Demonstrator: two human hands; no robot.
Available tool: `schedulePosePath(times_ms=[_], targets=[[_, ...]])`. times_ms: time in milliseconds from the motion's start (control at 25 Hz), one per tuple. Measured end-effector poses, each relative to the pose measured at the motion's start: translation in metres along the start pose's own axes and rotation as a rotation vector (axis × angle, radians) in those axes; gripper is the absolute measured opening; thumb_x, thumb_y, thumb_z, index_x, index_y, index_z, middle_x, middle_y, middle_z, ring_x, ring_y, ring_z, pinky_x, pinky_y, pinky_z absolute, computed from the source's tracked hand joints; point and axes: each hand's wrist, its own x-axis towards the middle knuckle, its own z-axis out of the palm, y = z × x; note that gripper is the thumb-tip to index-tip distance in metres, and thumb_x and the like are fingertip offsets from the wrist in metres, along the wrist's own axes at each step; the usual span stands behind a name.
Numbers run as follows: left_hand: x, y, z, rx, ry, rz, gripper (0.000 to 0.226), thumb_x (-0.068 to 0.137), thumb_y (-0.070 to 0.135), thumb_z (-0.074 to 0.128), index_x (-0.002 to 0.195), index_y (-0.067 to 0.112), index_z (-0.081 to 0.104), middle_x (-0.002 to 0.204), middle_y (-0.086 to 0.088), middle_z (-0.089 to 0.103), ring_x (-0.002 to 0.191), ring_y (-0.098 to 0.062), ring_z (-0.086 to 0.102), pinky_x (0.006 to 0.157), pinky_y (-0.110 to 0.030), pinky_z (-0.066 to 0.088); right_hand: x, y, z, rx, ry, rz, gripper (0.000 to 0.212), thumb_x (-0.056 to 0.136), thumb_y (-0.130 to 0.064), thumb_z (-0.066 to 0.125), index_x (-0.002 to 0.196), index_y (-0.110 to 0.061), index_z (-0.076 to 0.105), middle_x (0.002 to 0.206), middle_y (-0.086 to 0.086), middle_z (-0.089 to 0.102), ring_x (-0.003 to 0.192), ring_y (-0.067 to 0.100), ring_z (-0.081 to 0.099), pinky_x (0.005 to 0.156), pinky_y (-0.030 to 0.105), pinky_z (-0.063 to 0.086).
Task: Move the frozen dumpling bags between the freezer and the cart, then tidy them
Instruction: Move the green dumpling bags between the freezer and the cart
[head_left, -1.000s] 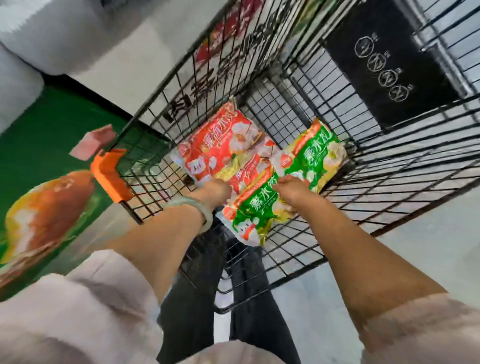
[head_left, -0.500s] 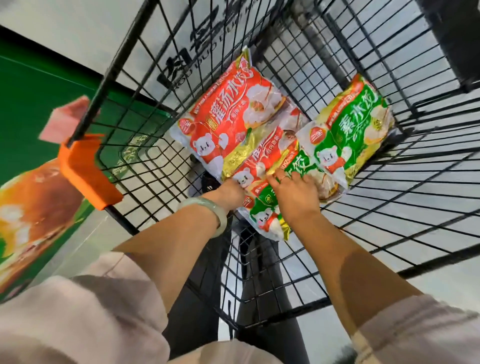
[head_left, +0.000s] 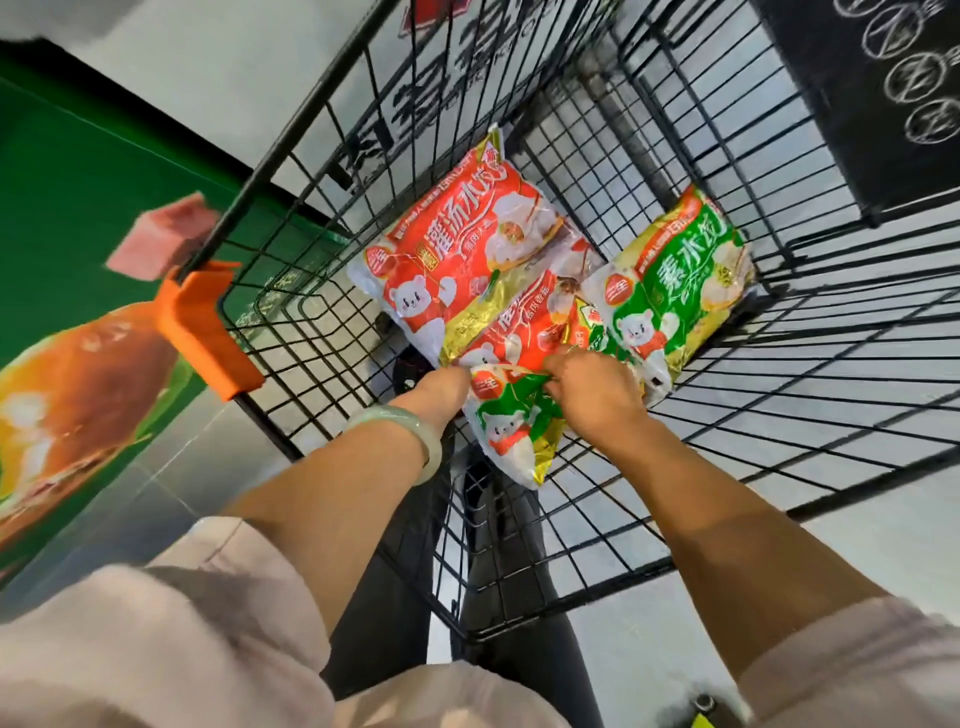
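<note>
Pinched between both hands — left hand (head_left: 439, 392) and right hand (head_left: 592, 395) closed on the crinkled top edge of the near green bag (head_left: 511, 421), glossy plastic, lying on the black wire cart (head_left: 779, 364) floor. Alongside — two red bags (head_left: 457, 260), another green bag (head_left: 680, 291), overlapping.

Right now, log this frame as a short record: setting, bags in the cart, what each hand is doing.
setting: black wire shopping cart with an orange handle cap
red dumpling bags: two, top one overlapping a lower one
green dumpling bags: two, far one lying flat, near one in hand
left hand: grip on near green bag's top edge
right hand: grip on same bag
</note>
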Motion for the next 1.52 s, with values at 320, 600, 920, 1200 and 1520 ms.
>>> schedulePosePath(times_ms=[320,600,920,1200,1520], targets=[[0.020,-0.011,-0.048,-0.055,-0.008,0.231,0.116,0.030,0.092,0.062,0.123,0.023,0.059,0.123,-0.001,0.064,0.109,-0.026,0.063,0.099,-0.044,0.046,-0.025,-0.038,-0.026,0.593,0.195,0.122,0.020,0.092,-0.024,0.059,0.102,-0.008,0.065,0.083,0.002,0.054,0.077,0.020,0.050,0.064,0.024,0.032],[-0.121,-0.012,-0.063,-0.207,-0.309,0.432,0.038,0.090,0.048,0.053,0.103,0.015,0.066,0.092,-0.003,0.076,0.078,-0.015,0.074,0.071,-0.026,0.059,-0.081,-0.058,-0.085,0.468,0.295,0.016,0.028,0.096,-0.029,0.051,0.110,-0.009,0.063,0.102,0.011,0.064,0.090,0.028,0.056,0.067,0.026,0.029],[-0.230,-0.034,-0.081,-0.181,-0.157,0.673,0.058,0.087,0.058,0.052,0.109,0.007,0.069,0.106,-0.015,0.072,0.097,-0.029,0.070,0.084,-0.037,0.056,-0.151,-0.065,-0.173,0.507,0.302,-0.072,0.025,0.091,-0.027,0.058,0.110,-0.012,0.065,0.099,0.006,0.066,0.092,0.024,0.060,0.075,0.031,0.047],[-0.282,-0.063,-0.136,-0.377,-0.077,0.840,0.071,0.082,0.067,0.046,0.111,0.005,0.064,0.116,-0.019,0.067,0.092,-0.023,0.068,0.095,-0.046,0.051,-0.169,-0.087,-0.219,0.627,0.381,0.054,0.038,0.094,-0.034,0.052,0.124,-0.010,0.053,0.126,0.010,0.053,0.113,0.025,0.051,0.096,0.032,0.039],[-0.312,-0.094,-0.228,-0.592,-0.130,0.878,0.043,0.102,0.039,0.029,0.108,0.014,0.064,0.073,0.009,0.074,0.070,-0.003,0.071,0.065,-0.015,0.055,-0.189,-0.180,-0.218,1.236,-0.336,0.200,0.072,0.081,-0.076,0.040,0.113,-0.016,0.064,0.110,0.008,0.068,0.100,0.027,0.064,0.089,0.043,0.050]])
